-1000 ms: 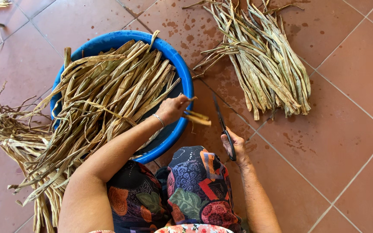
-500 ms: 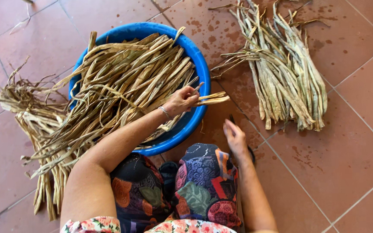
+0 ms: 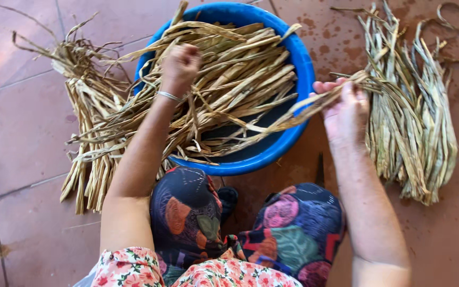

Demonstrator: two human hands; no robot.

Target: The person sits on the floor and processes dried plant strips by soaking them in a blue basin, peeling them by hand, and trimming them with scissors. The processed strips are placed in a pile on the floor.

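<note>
A round blue basin [image 3: 297, 58] on the tiled floor holds a heap of long dried leaf strips [image 3: 240, 79] that spill over its left rim. My left hand [image 3: 180, 65] is closed in a fist on strips inside the basin. My right hand [image 3: 345, 106] is just right of the basin, gripping a long strip [image 3: 293, 117] that runs from the basin toward the pile on the right. A thin bracelet [image 3: 169, 96] circles my left wrist.
A pile of flat dried strips [image 3: 415, 117] lies on the red floor tiles to the right. A tangled bundle of strips [image 3: 88, 117] lies left of the basin. A dark knife [image 3: 320, 170] rests on the floor by my right forearm. My patterned skirt [image 3: 240, 223] covers my knees.
My right hand left the knife on the floor and rose to grip a strip beside the basin. My left hand moved from the basin's right edge to its middle.
</note>
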